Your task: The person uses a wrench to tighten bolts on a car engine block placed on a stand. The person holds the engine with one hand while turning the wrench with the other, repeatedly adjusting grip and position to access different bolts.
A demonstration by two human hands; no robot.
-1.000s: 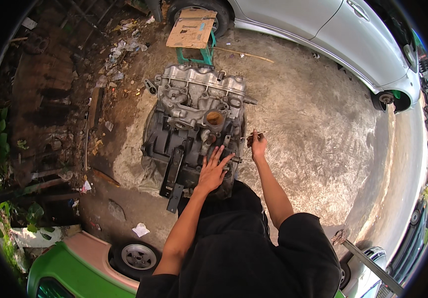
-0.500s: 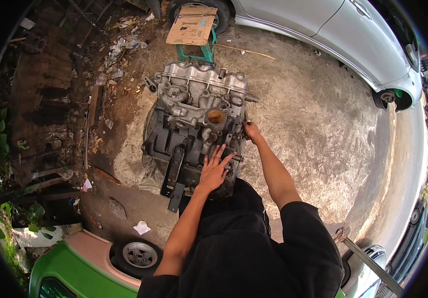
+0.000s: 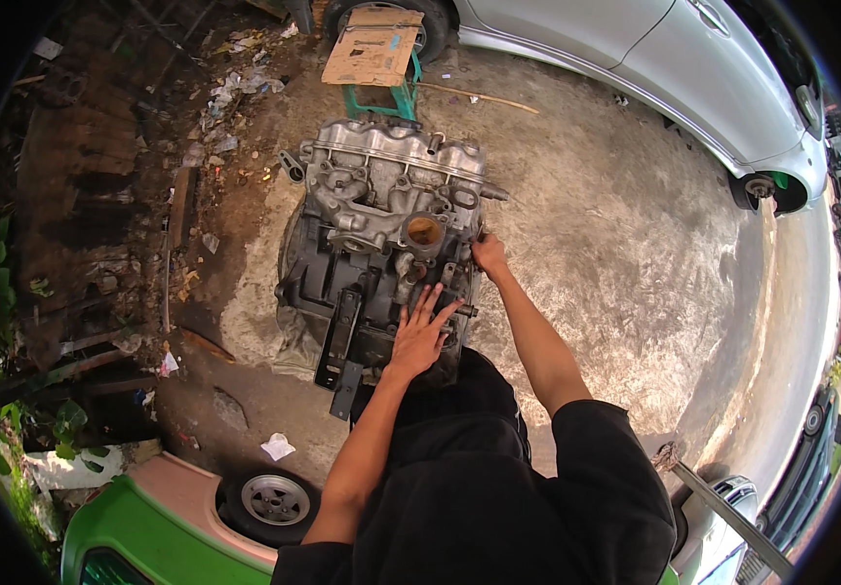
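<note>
A bare engine (image 3: 352,258) stands on the ground in front of me, its silver ribbed cover on the far side and its dark block nearer. My left hand (image 3: 422,336) lies on the block's near right part, fingers spread. Just beyond its fingertips is a round intake opening (image 3: 424,231) with a brownish inside. At the engine's right edge my right hand (image 3: 488,253) is closed, its fingers curled in against that side. Whatever it grips there is hidden. A black metal bracket (image 3: 340,336) juts toward me left of my left hand.
Behind the engine, a green stool (image 3: 403,97) carries a cardboard sheet (image 3: 371,58) with small tools on it. A silver car (image 3: 625,58) stands at the far right, a green car (image 3: 157,517) at the near left. Litter and planks (image 3: 183,210) line the left side.
My right hand has shifted slightly left and its wrist has turned a little, still at the engine's right edge. My left hand stays in place.
</note>
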